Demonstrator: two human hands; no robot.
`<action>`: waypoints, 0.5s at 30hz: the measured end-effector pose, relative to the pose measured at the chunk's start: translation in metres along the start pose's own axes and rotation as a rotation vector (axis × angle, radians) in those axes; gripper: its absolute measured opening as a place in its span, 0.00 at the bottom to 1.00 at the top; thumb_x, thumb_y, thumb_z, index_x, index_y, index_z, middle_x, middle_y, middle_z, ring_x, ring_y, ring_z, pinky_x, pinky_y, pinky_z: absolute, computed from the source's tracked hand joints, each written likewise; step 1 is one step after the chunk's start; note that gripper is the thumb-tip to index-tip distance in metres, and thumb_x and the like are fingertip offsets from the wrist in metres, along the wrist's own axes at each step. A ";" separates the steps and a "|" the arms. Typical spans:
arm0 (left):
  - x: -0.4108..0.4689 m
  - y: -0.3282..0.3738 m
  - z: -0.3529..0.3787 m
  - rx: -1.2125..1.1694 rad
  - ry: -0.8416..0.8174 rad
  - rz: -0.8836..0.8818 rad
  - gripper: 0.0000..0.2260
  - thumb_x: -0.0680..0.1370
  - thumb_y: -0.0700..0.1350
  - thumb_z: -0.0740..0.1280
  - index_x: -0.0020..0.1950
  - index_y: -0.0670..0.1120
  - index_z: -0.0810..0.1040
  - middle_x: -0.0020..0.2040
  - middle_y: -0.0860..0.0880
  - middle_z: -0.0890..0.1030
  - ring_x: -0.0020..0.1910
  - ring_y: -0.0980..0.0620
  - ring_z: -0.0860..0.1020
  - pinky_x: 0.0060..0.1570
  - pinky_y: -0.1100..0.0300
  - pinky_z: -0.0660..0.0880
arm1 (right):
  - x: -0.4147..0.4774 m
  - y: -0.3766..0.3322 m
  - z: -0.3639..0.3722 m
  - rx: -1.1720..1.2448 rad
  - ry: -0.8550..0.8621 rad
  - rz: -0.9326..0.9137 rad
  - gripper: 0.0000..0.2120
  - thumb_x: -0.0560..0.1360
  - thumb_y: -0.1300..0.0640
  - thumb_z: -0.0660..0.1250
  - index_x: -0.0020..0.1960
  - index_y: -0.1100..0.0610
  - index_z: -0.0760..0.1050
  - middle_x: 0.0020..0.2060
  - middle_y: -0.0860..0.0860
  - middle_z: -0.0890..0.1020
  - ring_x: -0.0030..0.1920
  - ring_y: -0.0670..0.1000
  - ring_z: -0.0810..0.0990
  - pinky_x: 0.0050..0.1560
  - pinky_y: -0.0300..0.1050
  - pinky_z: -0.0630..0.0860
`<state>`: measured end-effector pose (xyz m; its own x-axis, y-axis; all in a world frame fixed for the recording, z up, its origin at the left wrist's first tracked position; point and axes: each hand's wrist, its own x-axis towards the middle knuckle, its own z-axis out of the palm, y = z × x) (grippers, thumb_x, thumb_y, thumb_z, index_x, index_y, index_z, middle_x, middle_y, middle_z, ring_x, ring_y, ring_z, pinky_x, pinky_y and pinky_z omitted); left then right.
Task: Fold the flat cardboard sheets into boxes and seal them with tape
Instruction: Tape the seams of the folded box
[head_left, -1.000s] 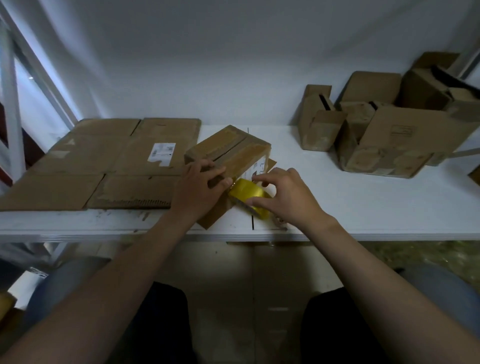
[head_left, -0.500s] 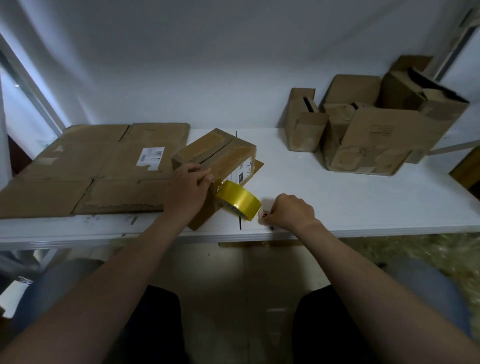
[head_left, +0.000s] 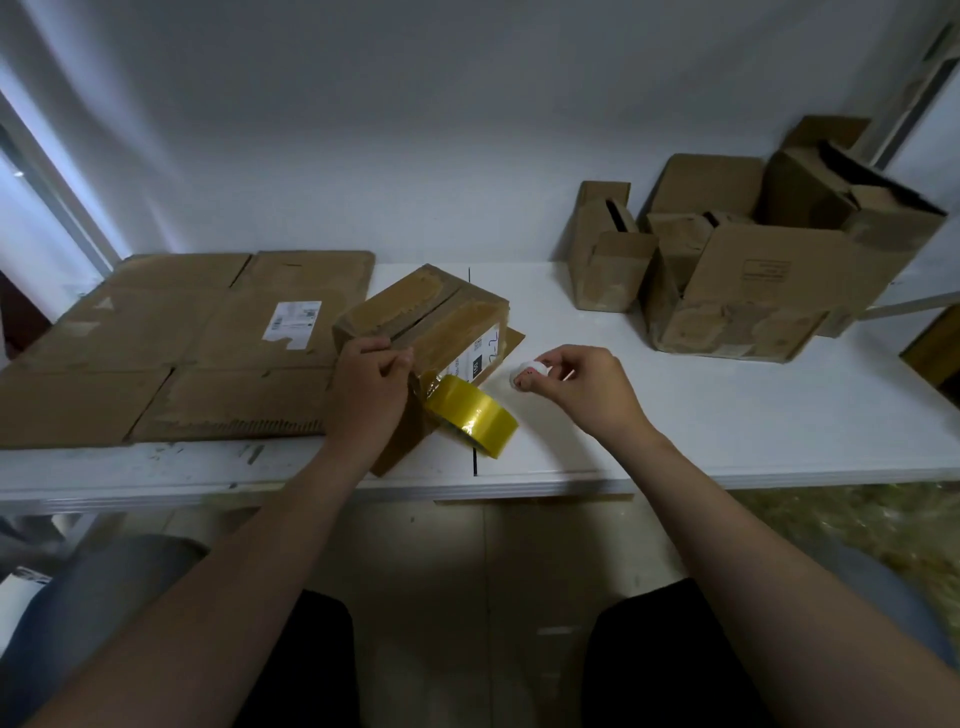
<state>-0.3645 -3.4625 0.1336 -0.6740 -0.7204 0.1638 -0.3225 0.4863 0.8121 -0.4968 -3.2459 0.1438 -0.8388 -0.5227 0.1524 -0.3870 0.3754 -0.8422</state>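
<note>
box one, tape roll one, white object one, hands two

Yellow tape roll; brown folded box with white label; brown flat cardboard sheets, white shipping label; white bench; brown boxes upper right.

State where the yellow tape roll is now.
Head view, centre: the yellow tape roll sits on the table near its front edge, just right of the left hand, in front of the folded box.
</note>
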 end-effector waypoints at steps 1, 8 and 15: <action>-0.004 0.001 0.002 -0.034 0.015 -0.012 0.12 0.81 0.53 0.66 0.59 0.49 0.83 0.69 0.52 0.70 0.65 0.51 0.72 0.66 0.45 0.72 | 0.002 -0.003 0.001 0.017 0.018 -0.010 0.08 0.69 0.48 0.79 0.38 0.47 0.82 0.35 0.48 0.80 0.34 0.42 0.73 0.35 0.36 0.69; -0.009 0.011 0.011 -0.204 0.017 -0.136 0.13 0.79 0.51 0.69 0.64 0.57 0.81 0.68 0.53 0.74 0.61 0.55 0.72 0.62 0.55 0.70 | 0.043 -0.023 0.005 -0.007 -0.117 -0.100 0.02 0.72 0.55 0.74 0.43 0.50 0.82 0.57 0.37 0.81 0.53 0.30 0.76 0.46 0.22 0.68; 0.001 0.011 0.008 -0.359 -0.040 -0.243 0.10 0.76 0.53 0.69 0.55 0.64 0.83 0.58 0.56 0.78 0.57 0.51 0.77 0.59 0.46 0.78 | 0.084 -0.027 0.019 0.002 -0.252 -0.076 0.06 0.72 0.53 0.72 0.43 0.56 0.81 0.60 0.41 0.83 0.58 0.44 0.82 0.56 0.49 0.80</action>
<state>-0.3741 -3.4541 0.1378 -0.6344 -0.7696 -0.0728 -0.2283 0.0966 0.9688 -0.5496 -3.3144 0.1698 -0.6850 -0.7239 0.0819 -0.4445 0.3262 -0.8343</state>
